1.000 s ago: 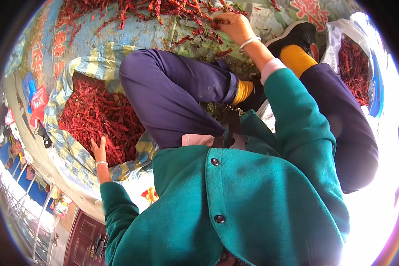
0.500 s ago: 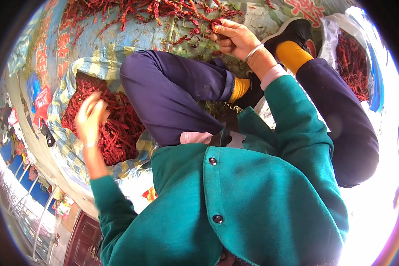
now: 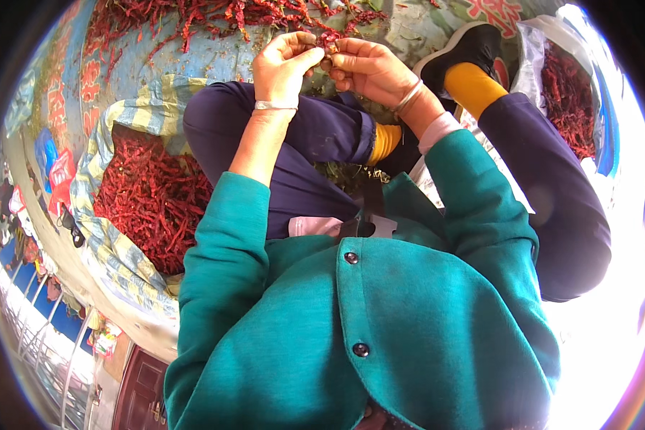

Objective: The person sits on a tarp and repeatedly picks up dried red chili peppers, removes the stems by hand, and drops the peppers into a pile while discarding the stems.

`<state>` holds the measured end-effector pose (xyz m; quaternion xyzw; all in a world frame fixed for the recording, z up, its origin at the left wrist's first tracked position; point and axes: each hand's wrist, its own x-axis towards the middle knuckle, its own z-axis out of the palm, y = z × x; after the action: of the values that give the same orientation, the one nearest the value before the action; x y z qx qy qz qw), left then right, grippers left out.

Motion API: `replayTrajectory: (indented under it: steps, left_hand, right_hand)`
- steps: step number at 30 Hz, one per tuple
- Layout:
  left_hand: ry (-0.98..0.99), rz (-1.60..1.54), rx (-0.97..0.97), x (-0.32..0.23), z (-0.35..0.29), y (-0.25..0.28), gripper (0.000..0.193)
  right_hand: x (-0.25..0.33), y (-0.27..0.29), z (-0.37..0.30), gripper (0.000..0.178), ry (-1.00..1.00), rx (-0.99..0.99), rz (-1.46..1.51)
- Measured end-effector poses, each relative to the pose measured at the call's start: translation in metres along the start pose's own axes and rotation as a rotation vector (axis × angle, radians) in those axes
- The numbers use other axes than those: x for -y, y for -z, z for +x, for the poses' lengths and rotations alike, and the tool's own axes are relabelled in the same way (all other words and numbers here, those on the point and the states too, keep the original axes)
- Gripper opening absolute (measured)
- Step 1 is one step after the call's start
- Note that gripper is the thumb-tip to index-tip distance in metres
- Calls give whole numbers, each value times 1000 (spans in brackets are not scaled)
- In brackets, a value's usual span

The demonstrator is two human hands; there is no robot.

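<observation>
A dried red chili pepper, dark and wrinkled, is pinched between both my hands in front of my knees. My left hand grips it from the left, thumb against fingertips. From the right, my right hand closes thumb and fingers on the same chili, the two sets of fingertips nearly touching. Just beyond them, a spread of loose dried chilies lies on the printed sheet. A checked yellow-and-blue sack, its mouth folded wide, stands by my left leg, heaped with red chilies.
At the right, a white plastic bag holds more dried chilies. My shoe rests near it. Red and blue plastic bags lie at the left, past the sack. Metal railings and a brown door appear lower left.
My left hand has moved from over the sack up and right to meet my right hand, and now also holds the chili. The right hand has barely shifted.
</observation>
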<state>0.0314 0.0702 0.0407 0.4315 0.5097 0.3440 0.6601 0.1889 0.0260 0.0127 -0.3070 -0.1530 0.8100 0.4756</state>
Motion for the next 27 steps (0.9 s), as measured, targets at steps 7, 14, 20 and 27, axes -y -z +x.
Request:
replayTrajectory:
  steps: [7,14,20,27]
  left_hand:
    - [-13,-257,29,11,-5,5,32]
    - [-66,17,-8,13,-6,3,16]
    - [-264,-98,-144,22,-22,-7,15]
    - [-166,-750,83,14,-9,35,17]
  right_hand:
    - [-5,-3,5,33,119,-127,-225]
    - [-6,-11,3,35,120,-328,-320]
    - [-27,-9,14,26,199,-677,-293]
    - [-1,46,4,16,300,-426,-1387]
